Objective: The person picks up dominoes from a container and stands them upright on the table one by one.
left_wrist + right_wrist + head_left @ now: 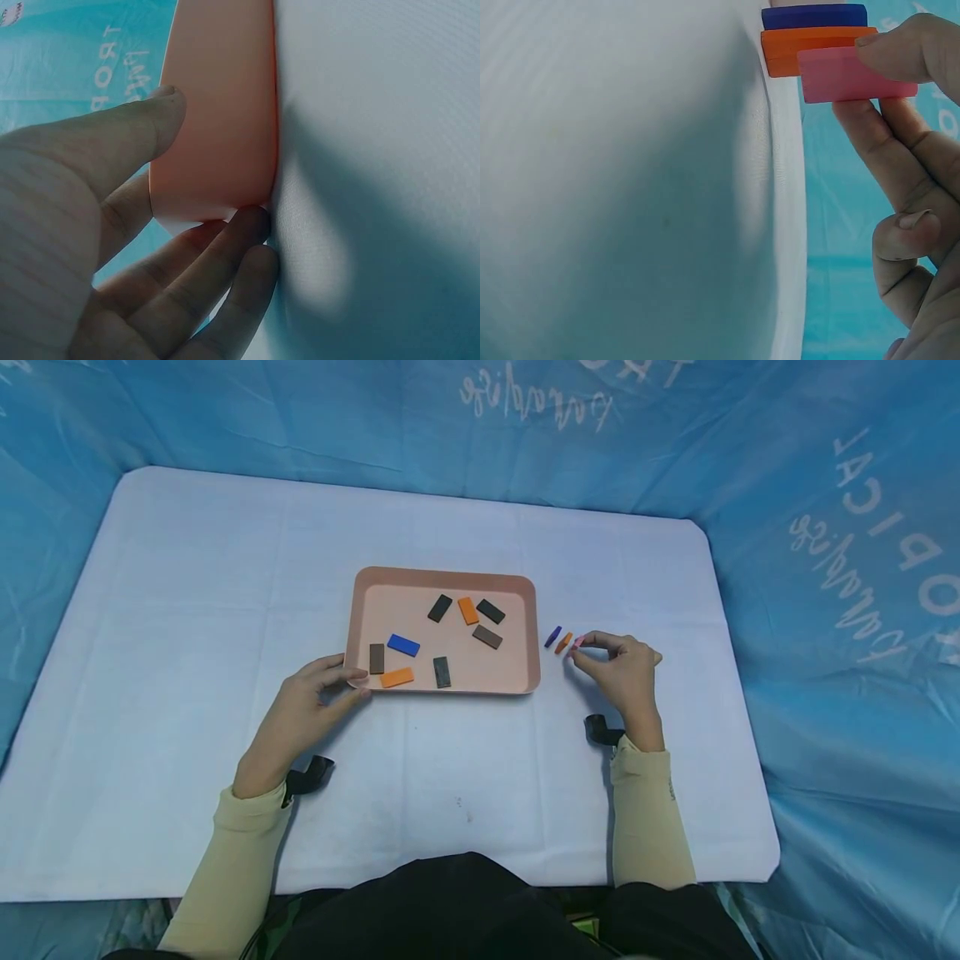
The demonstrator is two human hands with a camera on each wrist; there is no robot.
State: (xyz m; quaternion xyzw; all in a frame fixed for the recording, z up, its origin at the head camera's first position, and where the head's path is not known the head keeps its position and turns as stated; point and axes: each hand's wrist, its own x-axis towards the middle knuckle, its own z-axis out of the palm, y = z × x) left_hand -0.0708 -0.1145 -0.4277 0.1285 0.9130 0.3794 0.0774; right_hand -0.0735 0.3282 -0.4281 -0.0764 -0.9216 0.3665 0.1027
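Between thumb and fingertips, my right hand pinches a pink domino by one end. Right behind it in the right wrist view, an orange domino and a blue-purple domino stand on edge in a row, to the right of the tray in the head view. My left hand grips the near left corner of a pink tray, its thumb on the front wall and fingers round the side. Inside the tray lie a blue domino, orange dominoes and several dark ones.
White cloth covers the table. Blue printed fabric hangs round its back and sides. Dark wrist-worn devices sit below each hand, near the cuffs. The person's dark-clothed body is at the table's front edge.
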